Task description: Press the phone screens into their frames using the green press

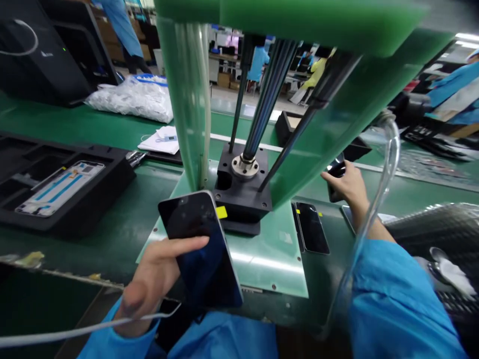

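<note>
My left hand [155, 267] grips a smartphone [209, 264], its dark screen turned up and its index finger lying across the glass. A yellow tab [221, 212] sticks out from the phone's upper right edge. Beyond the press frame, my right hand [354, 189] is closed around a glossy black object [336, 172]; the fingers and frame partly hide it, so its kind is unclear. Between the hands stands a press with a black block [243, 197] on a pale green base plate [269, 269]. Another dark phone [314, 228] with yellow tabs lies right of the plate.
A black foam tray [108, 187] at left holds a phone housing [62, 189] with blue strips. Green uprights [187, 99] and a clear hose [383, 179] flank the press. Silvery wrap [430, 224] lies at right, a plastic bag [130, 99] behind. Other people stand in the background.
</note>
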Tool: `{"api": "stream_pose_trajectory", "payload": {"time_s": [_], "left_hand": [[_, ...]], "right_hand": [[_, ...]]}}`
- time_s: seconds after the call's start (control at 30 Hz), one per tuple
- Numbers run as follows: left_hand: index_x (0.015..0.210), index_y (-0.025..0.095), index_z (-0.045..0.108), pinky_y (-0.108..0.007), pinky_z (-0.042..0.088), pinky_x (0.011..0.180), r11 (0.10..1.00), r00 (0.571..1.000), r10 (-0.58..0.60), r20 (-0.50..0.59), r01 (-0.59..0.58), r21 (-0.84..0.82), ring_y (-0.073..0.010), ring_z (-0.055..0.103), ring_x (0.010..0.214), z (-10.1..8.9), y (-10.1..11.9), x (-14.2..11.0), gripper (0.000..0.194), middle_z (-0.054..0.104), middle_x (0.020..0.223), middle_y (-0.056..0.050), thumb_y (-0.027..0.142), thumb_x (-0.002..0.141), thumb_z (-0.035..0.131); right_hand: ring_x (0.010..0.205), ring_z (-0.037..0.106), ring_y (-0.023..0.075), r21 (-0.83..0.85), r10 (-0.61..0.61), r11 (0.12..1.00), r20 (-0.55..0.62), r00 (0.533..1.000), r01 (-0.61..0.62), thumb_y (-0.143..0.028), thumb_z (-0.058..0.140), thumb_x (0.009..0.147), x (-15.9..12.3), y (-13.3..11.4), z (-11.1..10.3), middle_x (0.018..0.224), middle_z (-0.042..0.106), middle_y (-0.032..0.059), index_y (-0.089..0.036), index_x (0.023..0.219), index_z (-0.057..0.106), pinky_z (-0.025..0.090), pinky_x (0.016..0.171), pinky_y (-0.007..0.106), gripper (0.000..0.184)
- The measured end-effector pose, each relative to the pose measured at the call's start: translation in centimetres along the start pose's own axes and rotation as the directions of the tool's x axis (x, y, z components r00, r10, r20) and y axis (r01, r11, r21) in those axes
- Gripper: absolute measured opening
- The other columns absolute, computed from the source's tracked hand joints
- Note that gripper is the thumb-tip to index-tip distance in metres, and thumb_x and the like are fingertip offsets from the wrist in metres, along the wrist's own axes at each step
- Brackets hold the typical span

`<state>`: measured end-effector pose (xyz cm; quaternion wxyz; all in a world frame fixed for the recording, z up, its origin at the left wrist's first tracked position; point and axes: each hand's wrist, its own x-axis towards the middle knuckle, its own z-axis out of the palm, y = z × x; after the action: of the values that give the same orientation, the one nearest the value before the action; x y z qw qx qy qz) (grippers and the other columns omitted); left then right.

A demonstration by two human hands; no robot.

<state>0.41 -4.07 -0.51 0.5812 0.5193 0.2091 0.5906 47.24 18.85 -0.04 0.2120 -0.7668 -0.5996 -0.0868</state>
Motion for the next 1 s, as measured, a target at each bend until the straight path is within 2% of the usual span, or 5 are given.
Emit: {"api": "stream_pose_trajectory", "payload": {"time_s": [0.3,0.53,0.73,0.83,1.0], "left_hand": [[0.110,0.014,0.080,-0.041,0.062,0.089,0.985,0.987,0.138,-0.088,-0.127,0.114,-0.0347,0.075,0.096,0.2,-0.4,1.4,0.069,0.078,0.101,-0.015,0.074,0.081,0.064],[0.110,0.016,0.080,-0.035,0.060,0.085,0.988,0.993,0.116,-0.013,-0.114,0.108,-0.0294,0.075,0.097,0.4,-0.3,1.8,0.060,0.077,0.106,-0.014,0.067,0.080,0.069],[0.108,0.014,0.080,-0.040,0.060,0.085,0.991,0.995,0.090,-0.040,-0.086,0.105,-0.0312,0.075,0.095,0.9,-0.2,1.6,0.061,0.077,0.105,-0.015,0.067,0.079,0.069],[0.117,0.015,0.077,-0.043,0.058,0.093,0.985,0.989,0.147,0.017,-0.148,0.091,-0.0334,0.073,0.102,3.0,0.0,0.6,0.063,0.076,0.113,-0.014,0.068,0.085,0.063],[0.141,0.014,0.060,-0.048,0.044,0.116,0.881,0.902,0.276,0.331,-0.375,0.288,-0.0365,0.059,0.131,7.8,0.6,-0.9,0.074,0.063,0.139,-0.015,0.065,0.088,0.064]], "right_hand": [[0.097,0.062,0.0431,-0.177,0.287,0.953,0.252,0.924,-0.247,-0.062,0.062,0.085,-13.6,3.2,-1.0,0.107,0.063,0.0279,-0.016,0.106,0.065,0.044,0.074,0.049,0.050],[0.124,0.050,0.0504,-0.036,0.266,0.964,0.092,0.960,-0.264,-0.044,0.053,0.089,-16.7,1.5,-0.2,0.135,0.053,0.0351,-0.001,0.124,0.063,0.041,0.096,0.057,0.056],[0.114,0.063,0.0348,0.232,0.080,0.973,-0.291,0.953,-0.011,-0.046,0.048,0.089,-20.1,-1.3,-7.4,0.126,0.066,0.0192,-0.013,0.124,0.067,0.048,0.099,0.048,0.052],[0.088,0.070,0.0286,0.476,-0.073,0.829,-0.428,0.901,0.294,-0.050,0.057,0.092,-24.6,-4.6,-12.4,0.108,0.073,0.0100,-0.028,0.115,0.072,0.056,0.087,0.048,0.036],[0.100,0.071,0.0278,0.829,-0.453,0.460,-0.090,0.887,0.318,-0.047,0.070,0.090,-31.0,-10.7,-14.6,0.124,0.069,0.0054,-0.039,0.140,0.058,0.064,0.081,0.045,0.051]]}}
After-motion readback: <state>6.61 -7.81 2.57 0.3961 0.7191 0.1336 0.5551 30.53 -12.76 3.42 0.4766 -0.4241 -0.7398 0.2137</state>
